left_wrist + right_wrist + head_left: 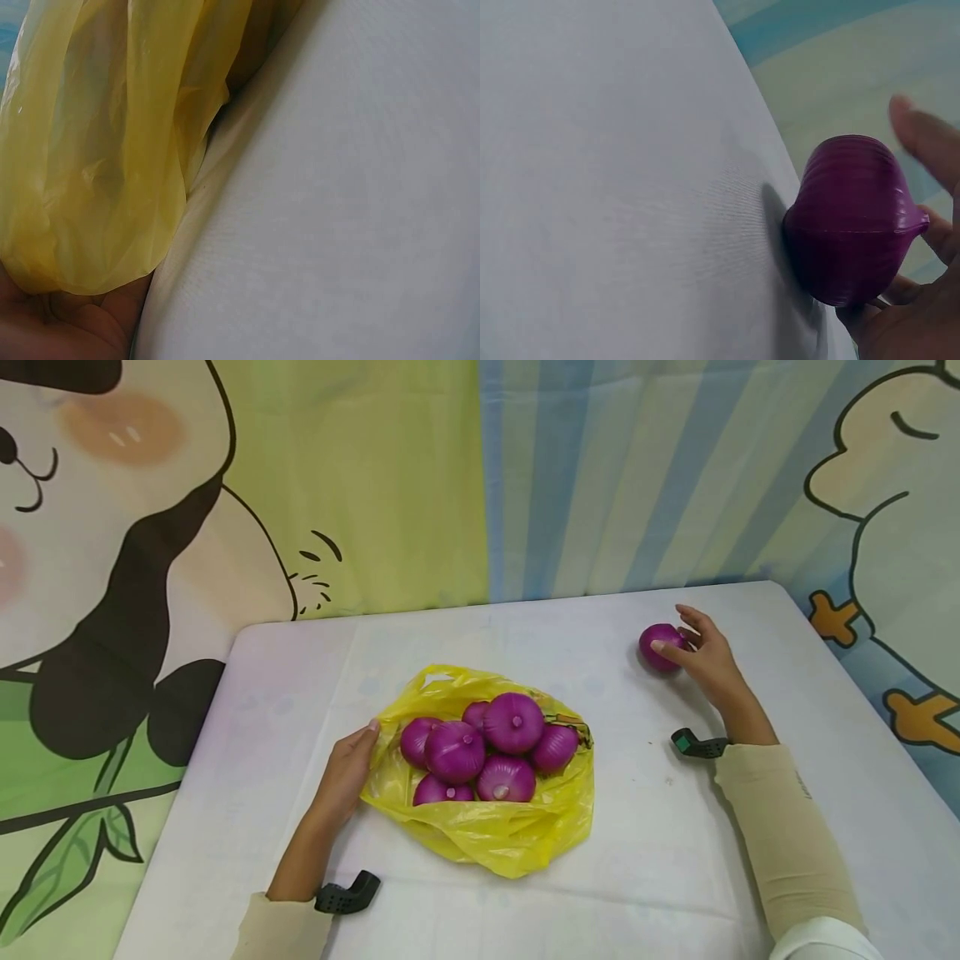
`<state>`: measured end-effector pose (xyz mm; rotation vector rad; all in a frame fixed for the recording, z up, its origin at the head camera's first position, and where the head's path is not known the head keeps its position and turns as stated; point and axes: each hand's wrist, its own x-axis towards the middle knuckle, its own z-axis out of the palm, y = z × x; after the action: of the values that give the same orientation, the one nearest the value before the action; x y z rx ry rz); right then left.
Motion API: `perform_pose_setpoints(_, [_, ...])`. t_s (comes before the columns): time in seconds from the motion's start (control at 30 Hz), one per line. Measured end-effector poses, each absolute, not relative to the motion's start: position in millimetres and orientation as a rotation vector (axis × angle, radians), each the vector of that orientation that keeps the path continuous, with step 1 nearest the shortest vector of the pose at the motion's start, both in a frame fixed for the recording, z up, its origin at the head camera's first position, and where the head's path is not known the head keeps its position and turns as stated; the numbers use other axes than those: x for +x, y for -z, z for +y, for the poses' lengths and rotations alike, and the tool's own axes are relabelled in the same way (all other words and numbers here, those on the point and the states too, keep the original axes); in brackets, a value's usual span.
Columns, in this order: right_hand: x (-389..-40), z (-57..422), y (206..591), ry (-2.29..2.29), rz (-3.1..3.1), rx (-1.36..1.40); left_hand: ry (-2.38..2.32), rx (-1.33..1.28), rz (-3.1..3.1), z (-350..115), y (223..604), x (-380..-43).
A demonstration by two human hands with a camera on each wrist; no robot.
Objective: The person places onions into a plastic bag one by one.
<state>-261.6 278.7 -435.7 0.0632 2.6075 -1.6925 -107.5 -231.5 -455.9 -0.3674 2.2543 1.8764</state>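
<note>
In the head view a yellow plastic bag (480,839) lies with its mouth turned up, holding several shiny purple onions (513,722). My left hand (347,768) grips the bag's left rim, thumb on top. Close by in the left wrist view, the yellow plastic (97,187) hangs over the palm (82,322). My right hand (701,660) is at a single purple onion (655,647) resting on the table at the far right. Its fingers are spread around the onion, and the thumb overlaps it. From the right wrist, one upper finger (926,142) stands apart from the onion (851,225).
A white cloth covers the table (622,877). Its far edge runs close to a cartoon-print backdrop (412,485). Black wrist-worn devices (348,893) sit at both forearms. Small dark specks (667,781) dot the cloth between the bag and the right arm.
</note>
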Motion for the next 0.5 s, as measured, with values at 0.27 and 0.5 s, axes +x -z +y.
perform_pose_setpoints(0.27, [-260.0,277.2,440.7,1.623,2.629,0.092,-1.877,-0.371,2.257,-231.9,457.4,-107.8])
perform_pose_setpoints(0.5, [-257.8,277.4,441.6,1.613,2.632,0.086,-1.881,-0.371,2.246,-231.7,455.5,-106.9])
